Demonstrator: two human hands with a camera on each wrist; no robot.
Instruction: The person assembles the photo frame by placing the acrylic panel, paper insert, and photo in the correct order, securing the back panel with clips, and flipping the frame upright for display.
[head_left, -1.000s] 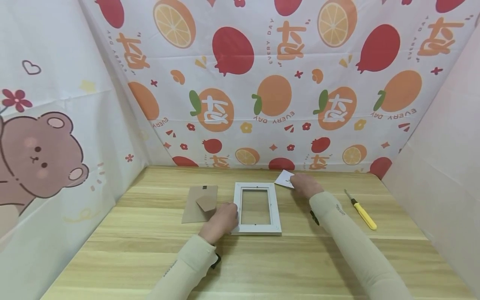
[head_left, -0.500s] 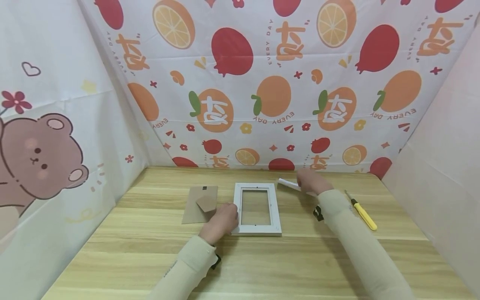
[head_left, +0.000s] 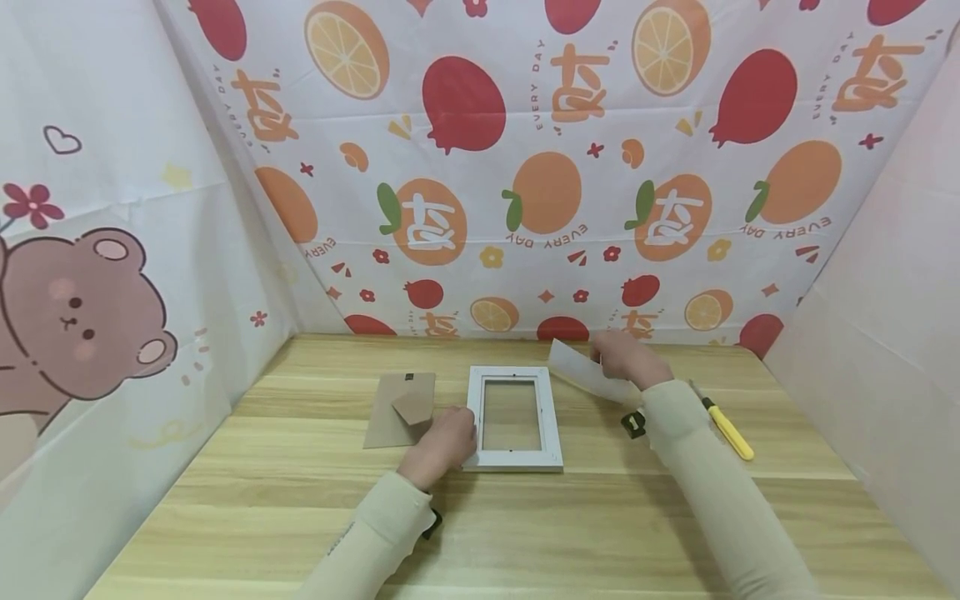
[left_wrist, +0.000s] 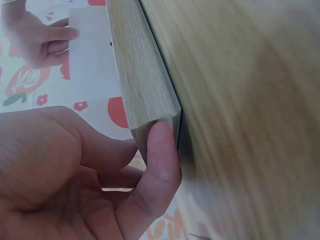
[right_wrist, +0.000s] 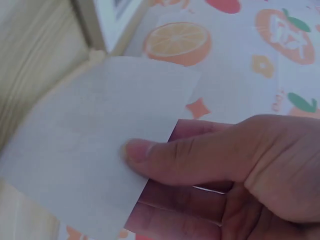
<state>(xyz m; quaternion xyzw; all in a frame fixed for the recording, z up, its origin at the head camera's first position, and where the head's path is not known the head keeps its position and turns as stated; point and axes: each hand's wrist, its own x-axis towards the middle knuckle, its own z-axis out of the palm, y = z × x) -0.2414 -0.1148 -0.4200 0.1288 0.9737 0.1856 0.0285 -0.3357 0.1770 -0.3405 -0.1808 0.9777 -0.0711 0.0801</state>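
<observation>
A white picture frame (head_left: 550, 417) lies face down on the wooden table, its opening towards me. My left hand (head_left: 446, 437) grips its left side; in the left wrist view, finger and thumb close on a corner of the frame (left_wrist: 145, 85). Right of the frame, my right hand (head_left: 630, 358) holds a white sheet of paper (head_left: 581, 371) above the table. The right wrist view shows the thumb pressed on the paper (right_wrist: 90, 135) with fingers behind it, the sheet bowed and its visible side mostly plain.
A brown backing board (head_left: 384, 417) with a folded stand flap lies left of the frame, partly behind my left hand. A yellow-handled screwdriver (head_left: 729, 432) lies to the right. A fruit-printed cloth (head_left: 547, 192) walls off the table's back.
My right hand has moved slightly right and turned the paper: its printed face showed first, then it was edge-on, and now its plain side shows. The left hand and frame stay put.
</observation>
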